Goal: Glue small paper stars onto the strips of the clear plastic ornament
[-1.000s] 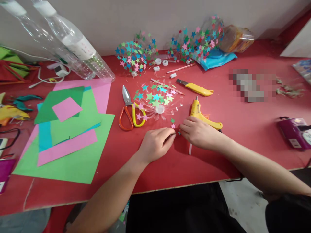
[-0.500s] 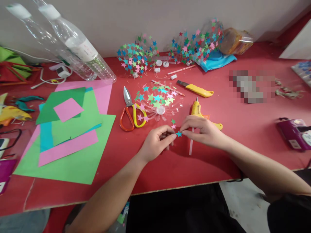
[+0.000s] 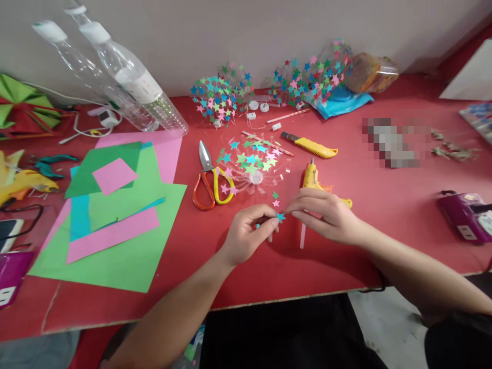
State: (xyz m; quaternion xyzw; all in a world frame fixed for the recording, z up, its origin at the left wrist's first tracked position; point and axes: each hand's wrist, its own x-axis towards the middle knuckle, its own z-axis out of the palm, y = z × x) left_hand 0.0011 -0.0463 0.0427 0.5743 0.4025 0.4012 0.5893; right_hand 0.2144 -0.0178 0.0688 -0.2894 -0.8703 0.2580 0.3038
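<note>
My left hand (image 3: 249, 230) pinches a blue paper star (image 3: 281, 217) between thumb and forefinger. A second bit of blue shows among its curled fingers. My right hand (image 3: 326, 212) is closed, its fingertips right beside the star's edge; whether they hold anything is hidden. Just beyond lie a small pink star (image 3: 275, 203) and a green star (image 3: 275, 195). Farther back sits a clear plastic piece with cut strips (image 3: 255, 178), spread out and covered with coloured stars. A yellow glue gun (image 3: 312, 177) lies partly under my right hand, its clear glue stick (image 3: 302, 238) sticking out.
Scissors (image 3: 209, 179) lie left of the strips, a yellow utility knife (image 3: 315, 147) behind. Coloured paper sheets (image 3: 115, 215) and plastic bottles (image 3: 138, 82) are at left. Star-covered clear shapes (image 3: 215, 100) stand by the wall. A purple power strip (image 3: 467, 218) is at right.
The blue star has shifted slightly toward my left fingers, and a second blue bit now shows in that hand. The view has tilted a little.
</note>
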